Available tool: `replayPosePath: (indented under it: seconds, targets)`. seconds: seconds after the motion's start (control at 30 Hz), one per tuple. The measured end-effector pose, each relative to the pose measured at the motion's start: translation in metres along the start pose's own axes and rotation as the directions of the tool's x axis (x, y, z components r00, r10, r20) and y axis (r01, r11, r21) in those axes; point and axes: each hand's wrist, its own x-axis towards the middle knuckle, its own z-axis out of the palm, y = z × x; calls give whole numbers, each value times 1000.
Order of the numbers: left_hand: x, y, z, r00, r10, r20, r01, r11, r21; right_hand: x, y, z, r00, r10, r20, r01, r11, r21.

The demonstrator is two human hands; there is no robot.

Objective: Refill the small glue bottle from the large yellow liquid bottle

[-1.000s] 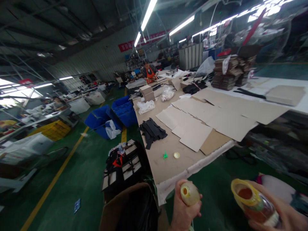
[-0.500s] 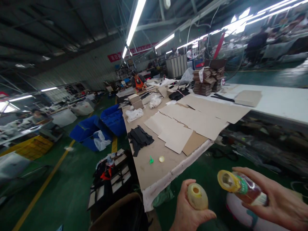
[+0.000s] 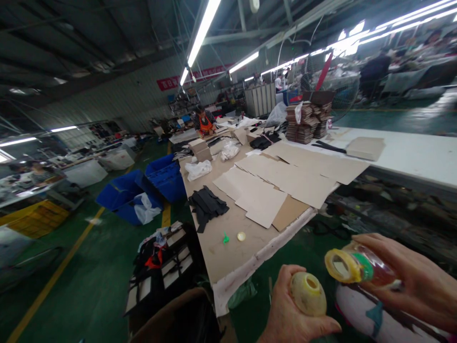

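My left hand (image 3: 289, 314) is wrapped round a pale yellowish bottle (image 3: 309, 294) with an open round neck, held upright below the table's near corner. My right hand (image 3: 410, 281) grips a clear bottle (image 3: 373, 269) of reddish-brown liquid. That bottle lies tilted, its wide yellow mouth toward the left bottle, with a gap between the two. A green nozzle piece (image 3: 225, 238) and a round yellowish cap (image 3: 241, 236) lie on the table (image 3: 221, 262).
Large beige sheets (image 3: 264, 200) and black strips (image 3: 208, 206) lie on the table. Blue bins (image 3: 124, 193) stand at its left. A person (image 3: 205, 123) in an orange apron works at the far end. Stacked brown pieces (image 3: 303, 124) stand back right.
Both bottles are still held. The left hand with its bottle has shifted right, nearer the other bottle, and the right bottle is tipped closer to level.
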Motion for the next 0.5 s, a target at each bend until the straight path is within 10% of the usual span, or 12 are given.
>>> replayPosePath:
  seconds: [0.5]
  targets:
    - [5, 6, -20, 997, -28, 74, 34, 995, -92, 42, -14, -1, 887, -462, 18, 437, 826, -356]
